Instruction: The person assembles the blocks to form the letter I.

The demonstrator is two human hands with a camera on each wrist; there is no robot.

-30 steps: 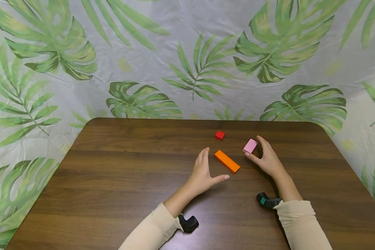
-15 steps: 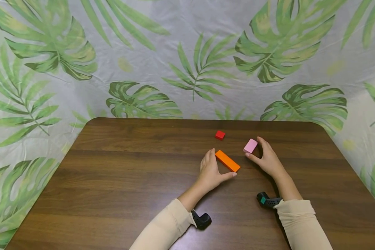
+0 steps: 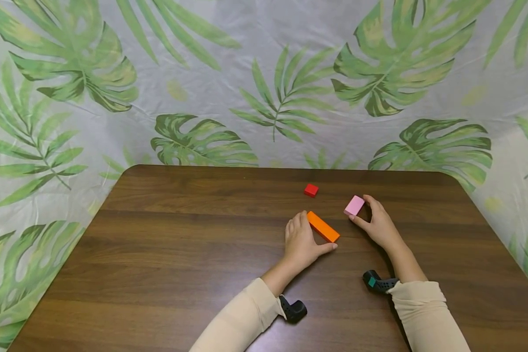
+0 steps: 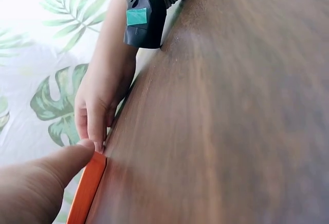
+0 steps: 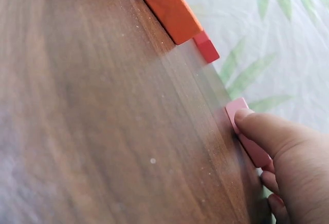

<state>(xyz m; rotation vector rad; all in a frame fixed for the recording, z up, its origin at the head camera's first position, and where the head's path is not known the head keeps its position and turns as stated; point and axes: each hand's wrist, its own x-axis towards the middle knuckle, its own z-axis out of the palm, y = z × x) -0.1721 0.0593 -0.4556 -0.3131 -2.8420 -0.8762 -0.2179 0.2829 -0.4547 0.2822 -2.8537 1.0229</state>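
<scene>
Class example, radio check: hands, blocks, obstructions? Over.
Left hand spanning orange block, grip unclear. Right hand pinching pink block. Both blocks on table. Red block beyond, not between them.

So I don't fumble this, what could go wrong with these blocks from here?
The left hand spans the orange block end to end, so it might pivot if lifted. The right hand holds the pink block, which could slip if squeezed unevenly. The red block nearby might get bumped.

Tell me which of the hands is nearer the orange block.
Left. The left hand spans the orange block, fingers at its far end and thumb at its near end. The right hand is off to the right, at the pink block.
</scene>
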